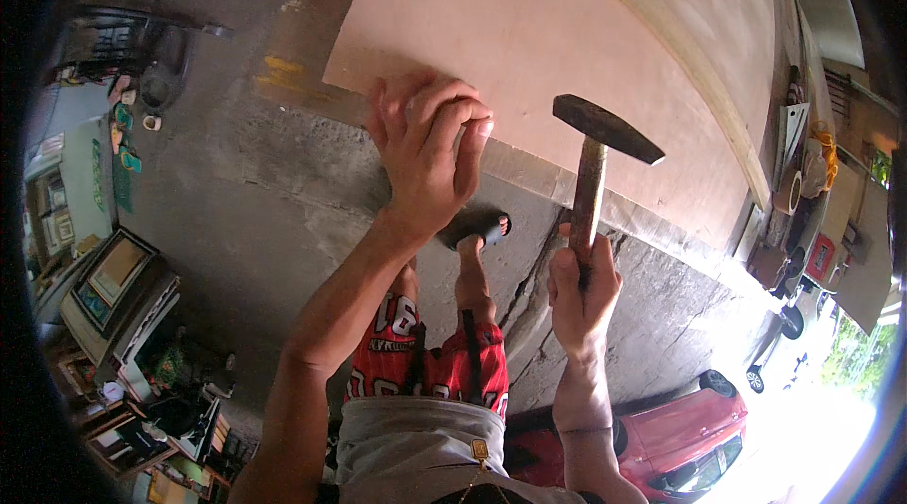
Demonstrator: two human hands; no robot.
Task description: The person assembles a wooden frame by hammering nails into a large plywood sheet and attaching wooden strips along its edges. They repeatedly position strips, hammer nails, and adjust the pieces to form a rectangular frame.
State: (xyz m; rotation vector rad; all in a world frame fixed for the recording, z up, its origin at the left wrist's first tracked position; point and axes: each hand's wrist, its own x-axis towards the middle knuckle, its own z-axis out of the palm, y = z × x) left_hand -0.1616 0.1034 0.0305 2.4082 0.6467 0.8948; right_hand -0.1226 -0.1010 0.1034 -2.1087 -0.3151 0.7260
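A large pale plywood board (567,22) lies ahead on a wooden frame over cracked concrete. My left hand (425,150) rests at the board's near edge with thumb and fingers pinched together; what they hold is too small to see. In my right hand (581,291) is the wooden handle of a hammer (595,150), whose dark metal head is raised above the board's edge, just right of my left hand. Below are my red shorts and a foot in a dark sandal (477,225).
Cracked grey concrete floor (255,211) spreads left and below. Framed pictures and cluttered goods (123,287) stand at the left. A red car (680,433) is parked at the lower right. Wood pieces and tools (803,173) are stacked along the right side.
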